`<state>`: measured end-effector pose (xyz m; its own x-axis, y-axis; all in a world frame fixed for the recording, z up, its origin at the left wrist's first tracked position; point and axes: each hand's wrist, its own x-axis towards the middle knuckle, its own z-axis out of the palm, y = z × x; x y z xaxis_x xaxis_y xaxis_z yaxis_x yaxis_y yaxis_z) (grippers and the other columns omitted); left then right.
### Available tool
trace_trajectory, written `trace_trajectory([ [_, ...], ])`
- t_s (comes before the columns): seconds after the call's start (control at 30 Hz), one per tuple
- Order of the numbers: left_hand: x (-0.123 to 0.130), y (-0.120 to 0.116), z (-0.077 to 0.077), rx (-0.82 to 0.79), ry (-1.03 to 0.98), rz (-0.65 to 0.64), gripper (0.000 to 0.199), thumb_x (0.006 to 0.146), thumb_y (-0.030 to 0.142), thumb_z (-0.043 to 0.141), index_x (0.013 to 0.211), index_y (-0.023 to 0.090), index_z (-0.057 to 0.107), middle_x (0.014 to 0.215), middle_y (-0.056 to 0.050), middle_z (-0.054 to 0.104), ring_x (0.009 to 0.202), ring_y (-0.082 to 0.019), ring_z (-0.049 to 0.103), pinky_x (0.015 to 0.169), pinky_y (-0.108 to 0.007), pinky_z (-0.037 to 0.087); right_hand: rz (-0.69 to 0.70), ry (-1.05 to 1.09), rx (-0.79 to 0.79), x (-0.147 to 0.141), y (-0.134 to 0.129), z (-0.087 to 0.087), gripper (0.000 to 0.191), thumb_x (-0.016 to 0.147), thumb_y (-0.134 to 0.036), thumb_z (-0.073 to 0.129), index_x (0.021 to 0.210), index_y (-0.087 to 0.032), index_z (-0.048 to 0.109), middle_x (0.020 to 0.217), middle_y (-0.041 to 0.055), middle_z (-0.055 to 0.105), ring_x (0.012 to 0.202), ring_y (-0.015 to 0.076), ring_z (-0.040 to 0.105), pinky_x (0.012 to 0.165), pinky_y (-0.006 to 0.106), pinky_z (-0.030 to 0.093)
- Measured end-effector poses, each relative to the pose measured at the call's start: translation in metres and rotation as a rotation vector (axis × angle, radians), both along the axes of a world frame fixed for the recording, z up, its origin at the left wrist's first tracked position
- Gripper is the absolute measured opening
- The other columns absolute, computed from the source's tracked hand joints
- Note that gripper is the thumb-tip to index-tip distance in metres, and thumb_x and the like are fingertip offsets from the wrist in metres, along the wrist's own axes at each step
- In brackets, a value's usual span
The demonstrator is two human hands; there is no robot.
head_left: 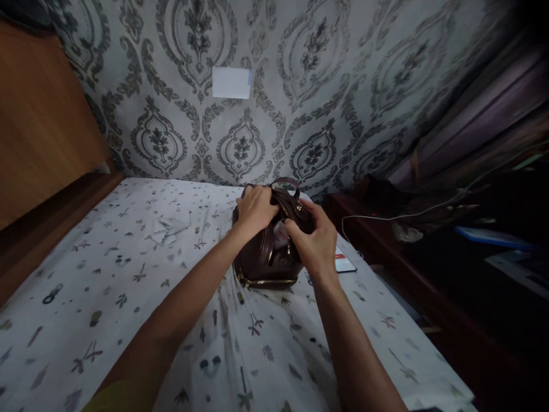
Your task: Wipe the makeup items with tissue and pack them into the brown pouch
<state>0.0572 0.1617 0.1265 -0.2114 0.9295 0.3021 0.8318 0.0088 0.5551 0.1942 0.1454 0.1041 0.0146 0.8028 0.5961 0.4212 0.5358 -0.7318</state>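
A dark brown leather handbag [283, 266] with gold-coloured zips stands on a white patterned sheet [257, 355]. Its top is unzipped and its loop handle points towards the wall. My left hand [257, 206] bends over the bag's top left side, the fingertips hidden at the opening. On the other side, my right hand [317, 232] grips the edge of the opening, thumb towards me and fingers behind. Something pale shows inside the opening between my hands, too small to name. Close to my right wrist lies a phone [346, 262] with a lit screen, partly covered by that hand.
Crumpled clear plastic [168, 230] rests on the sheet at left. A wooden cabinet [47, 120] borders the left side. Patterned wallpaper [240, 137] with a white switch plate [231, 83] rises behind. At right, a white cable [386, 218] crosses a dark surface holding a blue-edged flat object [491, 237].
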Motion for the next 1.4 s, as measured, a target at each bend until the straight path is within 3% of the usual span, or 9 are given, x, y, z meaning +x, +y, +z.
trace_trajectory([
  [0.17, -0.002, 0.011, -0.001, -0.061, -0.017, 0.057, 0.031, 0.08, 0.019, 0.055, 0.112, 0.023, 0.056, 0.129, -0.011, 0.056, 0.124, -0.031, 0.048, 0.096, -0.051, 0.045, 0.019, -0.002, 0.022, 0.001, -0.001, -0.002, 0.051, 0.065, -0.033, 0.063, 0.112, -0.017, 0.068, 0.109, 0.0085, 0.073, 0.1, 0.0279, 0.066, 0.092, 0.045, 0.051],
  [0.43, -0.011, 0.022, -0.001, -0.105, 0.011, 0.021, 0.021, 0.08, 0.02, 0.055, 0.1, 0.024, 0.058, 0.12, -0.008, 0.059, 0.118, -0.028, 0.053, 0.093, -0.047, 0.047, 0.024, -0.032, -0.005, 0.001, 0.0, -0.004, 0.051, 0.066, -0.034, 0.063, 0.115, -0.018, 0.067, 0.113, 0.0103, 0.072, 0.103, 0.0292, 0.066, 0.096, 0.048, 0.049],
  [0.57, -0.013, 0.02, -0.004, -0.044, -0.047, 0.018, 0.021, 0.075, 0.018, 0.059, 0.095, 0.023, 0.06, 0.113, -0.008, 0.059, 0.114, -0.029, 0.054, 0.092, -0.046, 0.046, 0.028, -0.101, 0.045, 0.002, -0.001, -0.008, 0.049, 0.069, -0.033, 0.063, 0.114, -0.016, 0.067, 0.114, 0.0131, 0.07, 0.107, 0.0303, 0.065, 0.097, 0.048, 0.049],
  [0.73, -0.028, 0.01, -0.018, 0.147, -0.288, -0.202, 0.026, 0.07, 0.018, 0.066, 0.096, 0.02, 0.061, 0.105, -0.005, 0.059, 0.105, -0.023, 0.057, 0.094, -0.037, 0.046, 0.017, -0.186, 0.121, 0.003, -0.002, -0.014, 0.038, 0.073, -0.03, 0.059, 0.109, -0.021, 0.064, 0.107, 0.0106, 0.067, 0.102, 0.0287, 0.064, 0.091, 0.045, 0.052],
  [0.9, -0.033, -0.012, -0.039, 0.321, -0.563, -0.322, 0.032, 0.081, 0.022, 0.059, 0.113, 0.023, 0.06, 0.126, -0.007, 0.058, 0.126, -0.022, 0.051, 0.11, -0.038, 0.037, -0.001, -0.23, 0.079, 0.003, -0.004, -0.013, 0.035, 0.073, -0.03, 0.058, 0.106, -0.021, 0.061, 0.108, 0.011, 0.063, 0.098, 0.0295, 0.065, 0.089, 0.048, 0.051],
  [1.03, -0.025, -0.023, -0.049, 0.277, -0.586, -0.323, 0.048, 0.082, 0.027, 0.06, 0.13, 0.024, 0.054, 0.152, -0.009, 0.041, 0.148, -0.023, 0.029, 0.123, -0.041, 0.02, 0.024, -0.235, 0.058, 0.004, -0.006, -0.011, 0.033, 0.073, -0.03, 0.058, 0.105, -0.019, 0.06, 0.109, 0.0123, 0.062, 0.104, 0.0317, 0.063, 0.091, 0.049, 0.05],
  [1.13, -0.02, -0.022, -0.049, 0.163, -0.534, -0.321, 0.072, 0.071, 0.025, 0.072, 0.139, 0.022, 0.049, 0.162, -0.012, 0.027, 0.154, -0.028, 0.014, 0.125, -0.045, 0.011, 0.054, -0.209, 0.05, 0.006, -0.006, -0.011, 0.034, 0.074, -0.032, 0.059, 0.106, -0.019, 0.06, 0.11, 0.0125, 0.062, 0.106, 0.0316, 0.063, 0.092, 0.049, 0.05],
  [1.23, -0.015, -0.017, -0.048, 0.131, -0.48, -0.278, 0.078, 0.066, 0.019, 0.074, 0.14, 0.022, 0.05, 0.162, -0.012, 0.029, 0.154, -0.03, 0.012, 0.125, -0.047, 0.011, 0.048, -0.187, 0.053, 0.007, -0.005, -0.012, 0.034, 0.074, -0.033, 0.06, 0.106, -0.021, 0.061, 0.11, 0.0116, 0.062, 0.106, 0.0308, 0.063, 0.093, 0.049, 0.05],
  [1.4, -0.003, -0.011, -0.051, 0.199, -0.461, -0.148, 0.065, 0.073, 0.017, 0.067, 0.136, 0.02, 0.052, 0.159, -0.013, 0.034, 0.153, -0.027, 0.019, 0.125, -0.045, 0.014, 0.051, -0.216, 0.066, 0.007, -0.004, -0.013, 0.034, 0.073, -0.03, 0.059, 0.105, -0.021, 0.061, 0.109, 0.0114, 0.063, 0.101, 0.0295, 0.064, 0.088, 0.046, 0.051],
])
